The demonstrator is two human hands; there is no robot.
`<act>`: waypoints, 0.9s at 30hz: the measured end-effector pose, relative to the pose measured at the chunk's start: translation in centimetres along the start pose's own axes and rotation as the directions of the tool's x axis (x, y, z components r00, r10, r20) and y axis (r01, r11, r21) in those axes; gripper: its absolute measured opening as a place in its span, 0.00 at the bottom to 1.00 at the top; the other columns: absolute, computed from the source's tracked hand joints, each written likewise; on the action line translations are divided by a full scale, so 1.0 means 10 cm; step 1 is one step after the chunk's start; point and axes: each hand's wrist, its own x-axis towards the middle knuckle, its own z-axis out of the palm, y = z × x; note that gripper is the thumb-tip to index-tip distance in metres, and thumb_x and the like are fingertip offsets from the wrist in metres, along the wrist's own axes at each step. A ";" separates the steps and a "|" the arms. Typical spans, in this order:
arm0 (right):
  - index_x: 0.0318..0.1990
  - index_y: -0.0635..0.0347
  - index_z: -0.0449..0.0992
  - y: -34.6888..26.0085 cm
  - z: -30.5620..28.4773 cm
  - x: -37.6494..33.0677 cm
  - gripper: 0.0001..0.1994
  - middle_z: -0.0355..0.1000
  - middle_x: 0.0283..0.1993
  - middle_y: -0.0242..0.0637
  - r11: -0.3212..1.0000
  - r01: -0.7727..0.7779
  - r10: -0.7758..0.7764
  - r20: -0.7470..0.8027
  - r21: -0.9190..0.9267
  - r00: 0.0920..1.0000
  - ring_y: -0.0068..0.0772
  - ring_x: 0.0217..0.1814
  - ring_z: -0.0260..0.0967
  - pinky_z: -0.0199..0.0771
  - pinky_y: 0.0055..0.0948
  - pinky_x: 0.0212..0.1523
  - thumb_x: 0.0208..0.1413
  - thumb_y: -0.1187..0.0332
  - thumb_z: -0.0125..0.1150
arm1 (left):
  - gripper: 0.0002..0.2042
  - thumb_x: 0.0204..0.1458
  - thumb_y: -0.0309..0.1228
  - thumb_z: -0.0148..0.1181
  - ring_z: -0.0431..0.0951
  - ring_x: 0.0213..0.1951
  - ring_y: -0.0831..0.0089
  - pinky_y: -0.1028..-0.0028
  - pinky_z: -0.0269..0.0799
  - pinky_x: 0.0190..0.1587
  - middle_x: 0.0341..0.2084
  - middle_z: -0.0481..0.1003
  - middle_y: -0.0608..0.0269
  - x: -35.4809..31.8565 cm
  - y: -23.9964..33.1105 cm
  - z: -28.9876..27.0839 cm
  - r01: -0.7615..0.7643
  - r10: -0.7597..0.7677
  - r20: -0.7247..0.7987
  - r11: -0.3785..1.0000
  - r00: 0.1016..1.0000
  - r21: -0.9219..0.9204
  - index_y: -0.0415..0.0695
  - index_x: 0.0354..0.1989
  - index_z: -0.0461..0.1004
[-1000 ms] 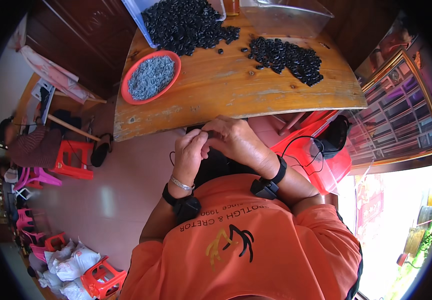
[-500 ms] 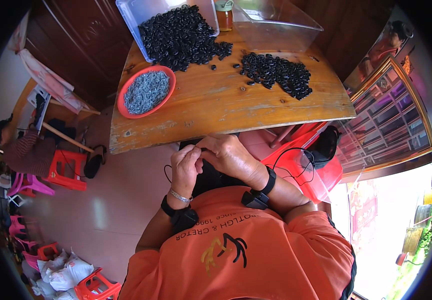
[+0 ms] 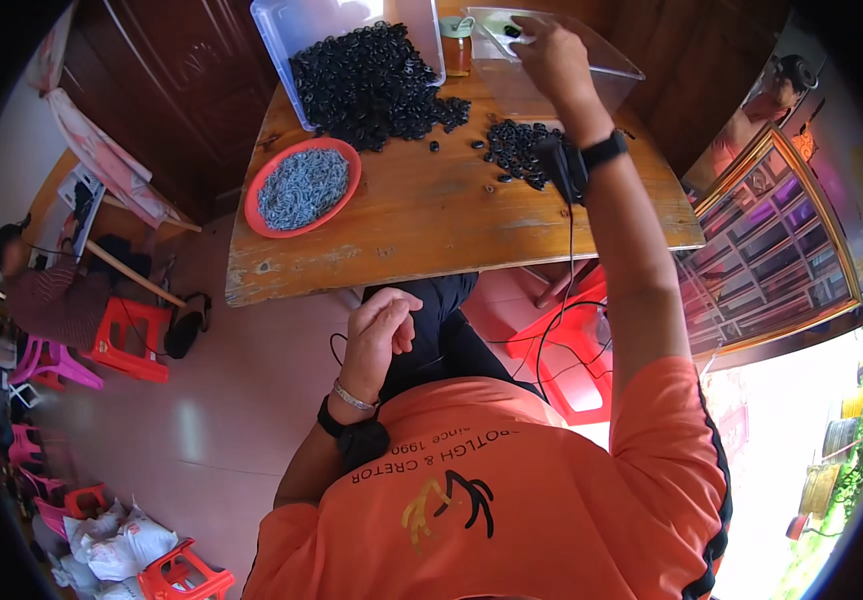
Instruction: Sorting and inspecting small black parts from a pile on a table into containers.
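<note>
**Clearly, your right hand is over the clear bin, its grip hard to read**

Your right hand (image 3: 552, 58) reaches across the counter (image 3: 392, 235) to the clear bin (image 3: 607, 88), thumb and fingers a little apart. A small black piece (image 3: 512, 31) shows right by the fingertips; you cannot tell from here whether they pinch it or it is loose. Your hand and forearm cover part of the bin, so its inside shows only in part.

Your left hand (image 3: 382, 328) is near your lap, short of the counter's edge, fingers loosely curled; whether anything sits inside them cannot be told.

Below the bin, the smaller black pile (image 3: 514, 148) is partly hidden by the black wrist device (image 3: 564, 170) on your right arm. The larger black heap (image 3: 362, 85) spills from the tipped plastic tub (image 3: 278, 55), whose top is cut off by the frame. Beside it, the red bowl (image 3: 253, 212) holds grey slivers (image 3: 302, 185) too fine to make out singly. A jar (image 3: 459, 60) stands between tub and bin.
</note>
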 end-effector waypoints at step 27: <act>0.33 0.52 0.79 -1.15 1.42 -0.64 0.09 0.75 0.38 0.39 0.997 -0.026 -0.029 0.689 0.070 0.724 0.42 0.43 0.73 0.73 0.38 0.43 0.48 0.70 0.51 | 0.12 0.57 0.34 0.44 0.65 0.17 0.83 0.84 0.57 0.20 0.15 0.68 0.69 -0.06 -0.03 -0.39 0.036 -0.042 -0.066 0.995 0.997 -0.094 0.40 0.32 0.73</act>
